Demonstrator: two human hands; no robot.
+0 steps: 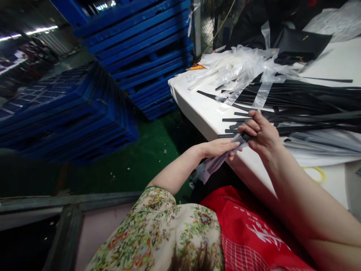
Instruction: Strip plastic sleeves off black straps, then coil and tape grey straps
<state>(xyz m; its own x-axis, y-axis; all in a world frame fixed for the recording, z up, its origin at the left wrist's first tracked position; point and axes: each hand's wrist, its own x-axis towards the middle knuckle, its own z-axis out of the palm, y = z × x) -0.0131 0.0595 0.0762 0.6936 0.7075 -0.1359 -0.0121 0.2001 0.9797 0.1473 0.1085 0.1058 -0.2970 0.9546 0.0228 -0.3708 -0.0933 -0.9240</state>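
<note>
My left hand is closed around a long clear plastic sleeve, whose loose end hangs down past the table edge. Close beside it, my right hand has its fingers curled at the sleeve's upper end. A dark end of a black strip shows between the two hands, at the sleeve's mouth; how far it reaches inside is hidden. Many more flat black strips lie in a bundle on the white table, just beyond my right hand. A heap of empty clear sleeves lies at the table's far end.
Stacks of blue pallets stand left of the table on the green floor. An orange-handled tool lies at the far corner. Filled plastic sleeves and a yellow ring are at right. A black bag sits behind.
</note>
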